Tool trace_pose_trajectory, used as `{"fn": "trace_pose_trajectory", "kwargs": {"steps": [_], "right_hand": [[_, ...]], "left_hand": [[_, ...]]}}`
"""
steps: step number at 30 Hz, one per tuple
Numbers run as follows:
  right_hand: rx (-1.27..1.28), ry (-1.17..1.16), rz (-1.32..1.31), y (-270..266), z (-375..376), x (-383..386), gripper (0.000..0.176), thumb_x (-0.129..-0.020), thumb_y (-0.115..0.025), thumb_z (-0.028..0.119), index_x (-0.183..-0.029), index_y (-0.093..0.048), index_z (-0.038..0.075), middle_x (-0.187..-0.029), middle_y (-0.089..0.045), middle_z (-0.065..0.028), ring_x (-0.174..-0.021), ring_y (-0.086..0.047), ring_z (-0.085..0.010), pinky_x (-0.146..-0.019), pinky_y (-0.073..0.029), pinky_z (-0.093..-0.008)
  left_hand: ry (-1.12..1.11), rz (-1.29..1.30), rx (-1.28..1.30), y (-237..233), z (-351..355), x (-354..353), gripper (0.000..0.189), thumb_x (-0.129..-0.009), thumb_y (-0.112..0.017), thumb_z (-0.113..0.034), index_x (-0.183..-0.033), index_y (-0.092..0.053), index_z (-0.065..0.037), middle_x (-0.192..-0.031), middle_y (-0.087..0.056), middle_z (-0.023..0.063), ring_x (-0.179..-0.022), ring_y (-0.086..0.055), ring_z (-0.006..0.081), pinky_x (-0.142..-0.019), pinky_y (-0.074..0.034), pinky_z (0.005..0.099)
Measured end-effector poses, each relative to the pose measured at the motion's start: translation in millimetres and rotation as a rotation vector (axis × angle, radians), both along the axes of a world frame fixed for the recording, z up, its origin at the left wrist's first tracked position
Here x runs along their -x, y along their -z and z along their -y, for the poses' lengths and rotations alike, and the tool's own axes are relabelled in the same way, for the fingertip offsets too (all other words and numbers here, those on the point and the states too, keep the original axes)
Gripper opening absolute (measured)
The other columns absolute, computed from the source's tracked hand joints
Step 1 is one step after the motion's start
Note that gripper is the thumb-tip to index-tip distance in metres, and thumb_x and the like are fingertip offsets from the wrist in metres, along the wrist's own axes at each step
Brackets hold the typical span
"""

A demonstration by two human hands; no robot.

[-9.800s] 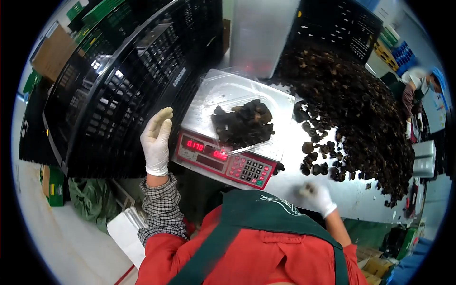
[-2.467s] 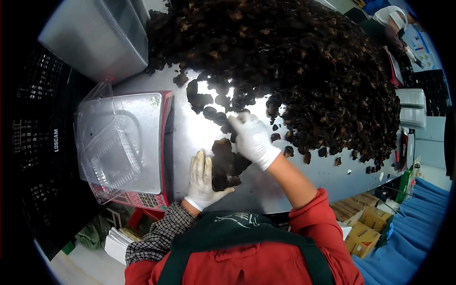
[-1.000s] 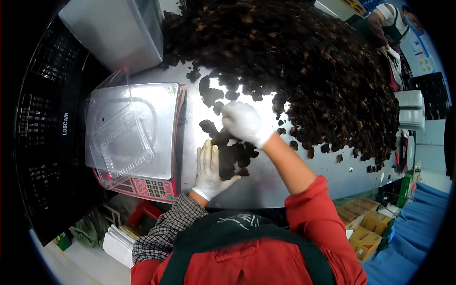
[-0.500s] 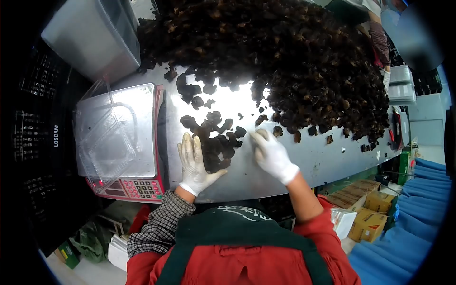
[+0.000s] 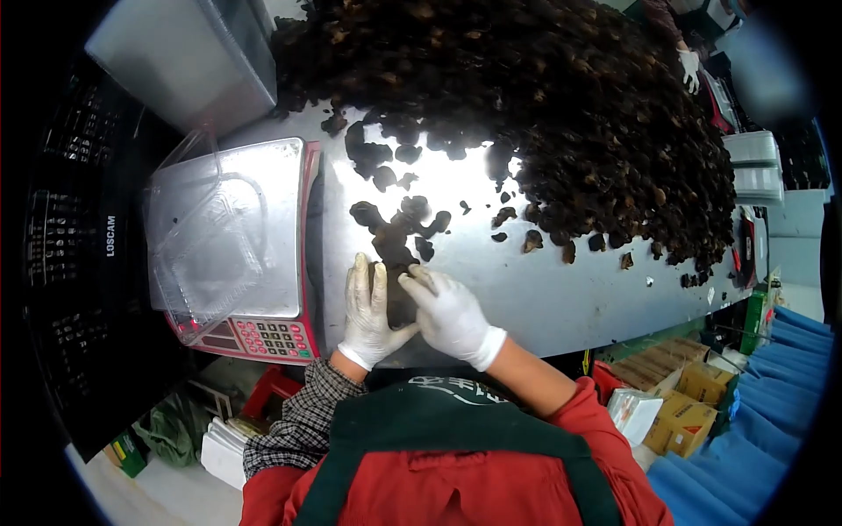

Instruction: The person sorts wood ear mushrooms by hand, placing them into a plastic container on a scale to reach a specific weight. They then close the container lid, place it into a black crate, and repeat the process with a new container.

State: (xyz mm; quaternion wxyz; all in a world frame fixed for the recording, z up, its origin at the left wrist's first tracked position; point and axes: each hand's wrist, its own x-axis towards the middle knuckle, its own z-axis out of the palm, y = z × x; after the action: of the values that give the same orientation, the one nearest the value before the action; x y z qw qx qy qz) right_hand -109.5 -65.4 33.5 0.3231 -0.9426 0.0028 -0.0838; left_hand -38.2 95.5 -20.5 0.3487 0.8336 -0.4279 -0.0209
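My left hand, in a white glove, lies with its fingers spread at the left side of some dark, frilly mushroom-like pieces. Against the right side of the same pieces is my right hand, also gloved, its fingers bent and close together. The dark pieces sit between both hands; what the right fingertips grip, if anything, is hidden. More loose pieces lie just beyond my fingers on the metal table. A large heap of the same dark pieces covers the far part of the table.
To the left is a red-edged scale with clear plastic trays on it. Clear containers stand behind it. Another person's gloved hand shows at the far right, near stacked white trays. Cardboard boxes are below right.
My right hand has moved left and nearer to me, up to my left hand, and the dark pieces there are gathered between them. The other person's hand has shifted, and the view has moved slightly.
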Motion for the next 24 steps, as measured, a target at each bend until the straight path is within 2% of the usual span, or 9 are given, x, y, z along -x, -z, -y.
{"fn": "trace_pose_trajectory", "kwargs": {"steps": [2,6,10,11,15,17,20,21,24], "right_hand": [[-0.071,-0.009,0.023,-11,23,-5,0.047,-0.069,-0.055,-0.002,-0.116,-0.058,0.002,-0.109,-0.06,-0.0154,-0.097,-0.059,-0.0335,-0.084,-0.05,-0.0408],[0.071,0.127,0.045,2,53,-58,0.042,-0.072,-0.053,-0.006,-0.111,-0.059,0.005,-0.102,-0.06,-0.0116,-0.092,-0.058,-0.0328,-0.08,-0.049,-0.0416],[0.22,0.118,-0.042,19,47,-82,0.042,-0.07,-0.054,-0.005,-0.111,-0.059,0.005,-0.103,-0.059,-0.0118,-0.096,-0.056,-0.033,-0.084,-0.046,-0.0431],[0.151,0.082,-0.019,20,36,-74,0.044,-0.07,-0.054,-0.005,-0.112,-0.059,0.005,-0.104,-0.058,-0.0132,-0.096,-0.056,-0.033,-0.083,-0.046,-0.0432],[-0.002,-0.038,0.027,16,-6,-43,0.037,-0.073,-0.053,0.0,-0.109,-0.059,0.001,-0.107,-0.056,-0.0161,-0.101,-0.054,-0.0323,-0.089,-0.045,-0.042],[-0.014,-0.06,0.042,12,-11,-41,0.035,-0.072,-0.055,-0.001,-0.106,-0.061,0.002,-0.107,-0.058,-0.0148,-0.101,-0.055,-0.0315,-0.088,-0.046,-0.041],[-0.128,-0.093,0.08,-6,13,-54,0.038,-0.068,-0.051,-0.01,-0.102,-0.062,0.002,-0.103,-0.061,-0.0147,-0.098,-0.057,-0.0327,-0.086,-0.049,-0.0395],[-0.155,-0.065,0.076,-9,21,-63,0.036,-0.067,-0.052,-0.012,-0.097,-0.064,0.004,-0.099,-0.062,-0.0129,-0.096,-0.059,-0.0323,-0.083,-0.051,-0.0383],[-0.071,-0.046,0.09,-3,29,-109,0.031,-0.07,-0.056,-0.006,-0.097,-0.063,0.007,-0.095,-0.062,-0.0127,-0.09,-0.059,-0.0316,-0.078,-0.05,-0.0388]], "left_hand": [[0.016,-0.023,-0.014,-2,0,-1,0.126,-0.057,-0.087,-0.04,-0.15,-0.009,-0.006,-0.149,-0.011,0.0328,-0.137,-0.018,0.0495,-0.11,-0.02,0.0584],[-0.003,-0.017,-0.055,-2,1,0,0.13,-0.056,-0.088,-0.042,-0.15,-0.006,-0.006,-0.148,-0.01,0.033,-0.137,-0.016,0.0504,-0.11,-0.02,0.0589],[-0.013,-0.001,-0.057,0,0,1,0.132,-0.056,-0.088,-0.044,-0.15,-0.004,-0.006,-0.148,-0.009,0.0335,-0.137,-0.015,0.0515,-0.11,-0.02,0.0593],[-0.022,-0.003,-0.026,2,0,2,0.127,-0.058,-0.087,-0.043,-0.15,-0.006,-0.006,-0.15,-0.008,0.0305,-0.138,-0.015,0.0485,-0.11,-0.018,0.0606],[-0.027,0.05,-0.034,6,-7,4,0.125,-0.061,-0.086,-0.04,-0.15,-0.005,-0.005,-0.149,-0.01,0.0295,-0.139,-0.013,0.0473,-0.11,-0.014,0.0643],[-0.017,0.093,-0.046,8,-7,2,0.124,-0.06,-0.085,-0.038,-0.149,-0.007,-0.001,-0.148,-0.014,0.0331,-0.138,-0.016,0.0496,-0.111,-0.015,0.0602],[-0.032,0.055,-0.043,4,-5,1,0.125,-0.059,-0.086,-0.041,-0.149,-0.008,-0.001,-0.149,-0.014,0.0326,-0.139,-0.017,0.0475,-0.112,-0.015,0.0589],[-0.022,0.019,-0.037,3,-5,1,0.124,-0.061,-0.085,-0.045,-0.149,-0.006,-0.005,-0.147,-0.014,0.0295,-0.139,-0.014,0.0461,-0.11,-0.014,0.0631],[-0.023,0.048,-0.039,1,-5,1,0.128,-0.058,-0.087,-0.041,-0.149,-0.007,-0.001,-0.149,-0.011,0.0322,-0.138,-0.016,0.0489,-0.112,-0.016,0.0598]]}}
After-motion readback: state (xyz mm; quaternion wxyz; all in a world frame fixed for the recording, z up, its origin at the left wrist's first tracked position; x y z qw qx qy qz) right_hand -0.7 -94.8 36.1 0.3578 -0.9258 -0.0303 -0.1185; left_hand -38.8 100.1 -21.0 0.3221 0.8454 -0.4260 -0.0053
